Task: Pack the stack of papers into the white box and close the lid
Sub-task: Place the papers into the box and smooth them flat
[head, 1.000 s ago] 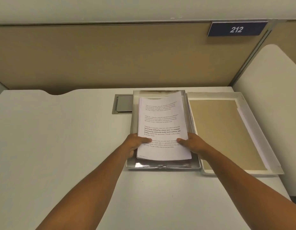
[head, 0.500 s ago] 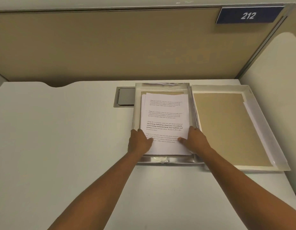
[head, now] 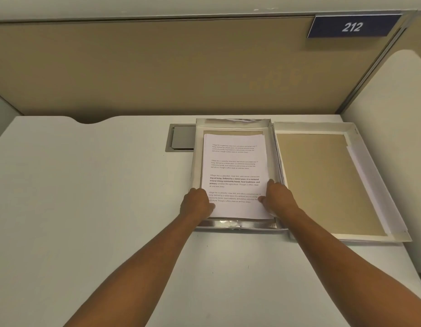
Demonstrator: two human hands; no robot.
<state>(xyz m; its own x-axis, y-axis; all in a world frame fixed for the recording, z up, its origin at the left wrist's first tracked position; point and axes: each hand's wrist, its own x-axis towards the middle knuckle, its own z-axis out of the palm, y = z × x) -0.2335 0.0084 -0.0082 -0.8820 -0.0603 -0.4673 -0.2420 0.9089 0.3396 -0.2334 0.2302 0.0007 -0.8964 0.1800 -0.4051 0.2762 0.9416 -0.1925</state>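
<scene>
A second ago the stack of papers (head: 235,175) was held tilted above the tray with its far end raised; it has since come down and now lies flat inside the white box (head: 197,149), its near edge close to the box's shiny front wall and a strip of the tan floor showing beyond its far edge. The left hand (head: 198,204) rests on the stack's near left corner, fingers curled together and bearing down on the sheet, though whether any fingertip is tucked under the edge I cannot tell. The right hand (head: 279,200) sits at the near right corner, its fingers bent and close together against the paper's right edge beside the box wall; it seems to be nudging or steadying rather than pinching. The sheets look slightly fanned at the top, so the step in hand is judged to be seating and squaring the stack in the box, the packing itself nearly done. The lid (head: 374,171) lies open-side up on the desk (head: 86,208) just to the right of the box, touching or almost touching it. The next move would call for both hands letting go of the paper, taking the lid by its sides, turning it over and lowering it squarely over the box walls without catching the top sheets
</scene>
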